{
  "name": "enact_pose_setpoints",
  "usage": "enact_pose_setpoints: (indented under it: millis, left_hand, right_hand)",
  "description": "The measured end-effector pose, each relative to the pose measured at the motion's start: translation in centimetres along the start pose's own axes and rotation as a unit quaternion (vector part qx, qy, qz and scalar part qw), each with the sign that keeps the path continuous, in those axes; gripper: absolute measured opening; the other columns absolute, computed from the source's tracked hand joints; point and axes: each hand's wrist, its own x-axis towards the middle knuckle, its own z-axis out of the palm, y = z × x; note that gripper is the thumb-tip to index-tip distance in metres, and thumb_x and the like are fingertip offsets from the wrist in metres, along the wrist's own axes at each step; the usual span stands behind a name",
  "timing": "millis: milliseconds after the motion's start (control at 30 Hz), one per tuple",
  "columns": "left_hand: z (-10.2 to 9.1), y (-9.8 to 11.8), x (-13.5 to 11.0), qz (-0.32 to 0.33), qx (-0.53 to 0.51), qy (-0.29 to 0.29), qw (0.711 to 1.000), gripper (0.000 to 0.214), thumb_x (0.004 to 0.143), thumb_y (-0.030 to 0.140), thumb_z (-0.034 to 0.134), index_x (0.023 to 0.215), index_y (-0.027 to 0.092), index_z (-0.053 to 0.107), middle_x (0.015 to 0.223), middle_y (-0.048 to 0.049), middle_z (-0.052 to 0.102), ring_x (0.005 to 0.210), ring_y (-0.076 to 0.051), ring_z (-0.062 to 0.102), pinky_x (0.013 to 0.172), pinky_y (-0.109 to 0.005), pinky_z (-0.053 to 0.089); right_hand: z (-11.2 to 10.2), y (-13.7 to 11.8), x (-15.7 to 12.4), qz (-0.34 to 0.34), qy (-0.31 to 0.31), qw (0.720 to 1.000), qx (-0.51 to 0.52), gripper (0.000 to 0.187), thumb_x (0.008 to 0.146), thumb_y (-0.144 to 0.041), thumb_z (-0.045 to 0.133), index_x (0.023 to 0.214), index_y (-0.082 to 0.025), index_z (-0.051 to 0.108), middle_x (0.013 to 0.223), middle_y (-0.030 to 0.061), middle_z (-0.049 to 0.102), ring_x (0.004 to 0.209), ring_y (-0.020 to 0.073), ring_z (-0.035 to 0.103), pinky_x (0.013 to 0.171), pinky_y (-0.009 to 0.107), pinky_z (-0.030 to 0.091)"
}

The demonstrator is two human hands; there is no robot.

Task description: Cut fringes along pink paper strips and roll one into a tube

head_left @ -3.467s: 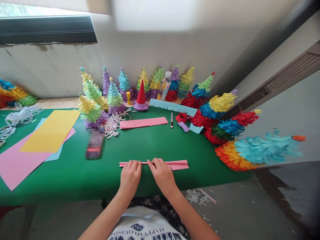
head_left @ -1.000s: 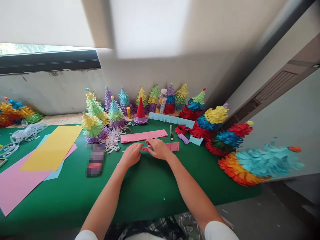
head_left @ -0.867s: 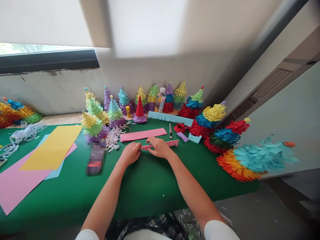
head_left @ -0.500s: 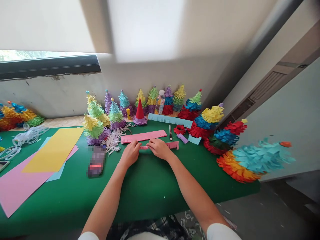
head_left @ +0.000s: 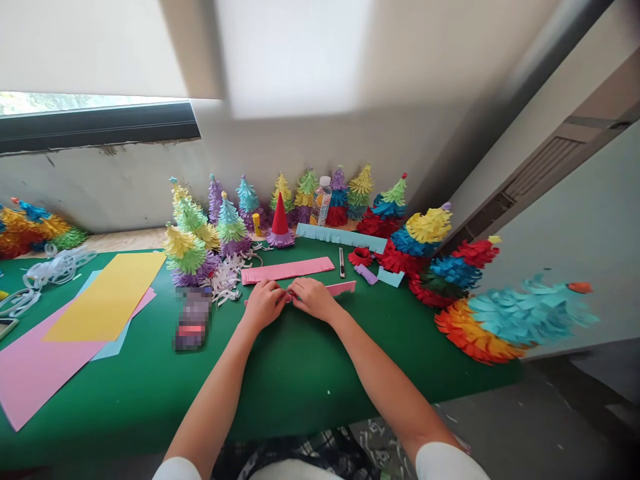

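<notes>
My left hand point(head_left: 265, 304) and my right hand point(head_left: 312, 299) sit side by side on the green table point(head_left: 280, 373), fingers curled and pinching a folded pink paper strip point(head_left: 341, 288). The strip's free end sticks out to the right of my right hand. A second, fringed pink strip point(head_left: 287, 270) lies flat just beyond my hands. How the fingers meet on the paper is partly hidden.
Paper trees point(head_left: 231, 219) line the wall, with a red cone point(head_left: 280, 215), a bottle point(head_left: 323, 197) and a glue stick point(head_left: 257, 224). More trees point(head_left: 505, 313) lie at the right. A cutter point(head_left: 342, 261), a blue fringed strip point(head_left: 340, 237), yellow point(head_left: 110, 293) and pink point(head_left: 30, 373) sheets, and a blurred object point(head_left: 193, 317) are there too.
My hands moved from the near table edge to the middle with the pink strip. In the last second they drew closer together and the visible strip end got shorter.
</notes>
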Motion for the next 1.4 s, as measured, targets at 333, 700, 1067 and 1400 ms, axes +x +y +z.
enact_pose_setpoints:
  millis: [333, 700, 1067, 1400]
  left_hand:
    - [0.5, 0.4, 0.5, -0.002, -0.006, -0.02, 1.0, 0.016, 0.085, 0.013, 0.05, 0.091, 0.017, 0.064, 0.086, -0.006, 0.066, 0.083, -0.019, 0.061, 0.074, -0.031, 0.045]
    - [0.4, 0.2, 0.7, -0.002, -0.01, -0.031, 0.999, 0.019, 0.085, 0.011, 0.049, 0.095, 0.018, 0.063, 0.089, -0.0059, 0.068, 0.088, -0.021, 0.061, 0.077, -0.033, 0.043]
    - [1.0, -0.3, 0.5, 0.007, -0.086, -0.01, 0.996, 0.027, 0.083, 0.002, 0.047, 0.101, 0.016, 0.061, 0.093, -0.0066, 0.066, 0.09, -0.018, 0.06, 0.079, -0.029, 0.046]
    - [1.3, -0.6, 0.3, 0.025, -0.164, 0.009, 0.986, 0.024, 0.08, 0.0, 0.05, 0.094, 0.015, 0.063, 0.083, -0.004, 0.064, 0.079, -0.015, 0.059, 0.074, -0.026, 0.047]
  right_hand:
    - [0.2, 0.0, 0.0, 0.014, 0.014, 0.999, 0.046, 0.014, 0.08, -0.009, 0.051, 0.092, -0.014, 0.054, 0.085, 0.0081, 0.061, 0.081, 0.0204, 0.055, 0.072, 0.031, 0.044]
    - [0.0, -0.2, 0.0, 0.029, 0.024, 0.998, 0.045, 0.016, 0.078, -0.009, 0.05, 0.092, -0.015, 0.053, 0.087, 0.0082, 0.061, 0.083, 0.0212, 0.055, 0.073, 0.031, 0.044]
    - [-0.4, -0.1, 0.0, 0.031, 0.036, 0.998, 0.048, 0.014, 0.08, -0.014, 0.055, 0.094, -0.015, 0.054, 0.086, 0.009, 0.064, 0.081, 0.0219, 0.059, 0.069, 0.031, 0.044]
    - [-0.7, -0.1, -0.3, 0.027, 0.022, 0.997, 0.065, 0.014, 0.083, -0.013, 0.051, 0.096, -0.015, 0.054, 0.087, 0.0087, 0.064, 0.08, 0.0205, 0.059, 0.069, 0.03, 0.044]
